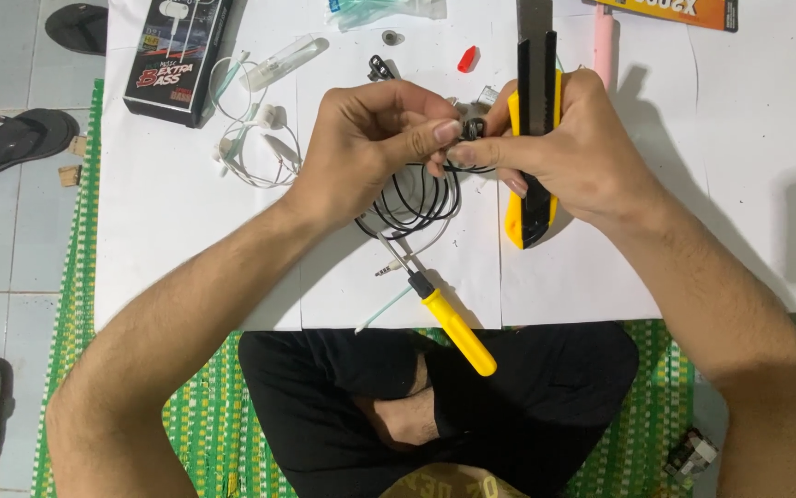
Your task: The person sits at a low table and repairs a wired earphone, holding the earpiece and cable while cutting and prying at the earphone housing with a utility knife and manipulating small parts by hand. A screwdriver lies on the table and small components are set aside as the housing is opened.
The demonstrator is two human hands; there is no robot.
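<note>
Between both thumbs sits a small black earpiece (473, 129), pinched by the left hand (375, 138) and right hand (569, 148); the right also grips a yellow knife (529, 138), cable (416, 198) dangling below the fingers.

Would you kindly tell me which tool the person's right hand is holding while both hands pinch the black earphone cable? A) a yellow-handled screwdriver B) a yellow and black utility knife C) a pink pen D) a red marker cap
B: the right hand wraps around the yellow and black utility knife, while the yellow-handled screwdriver lies untouched on the white paper sheet.
</note>
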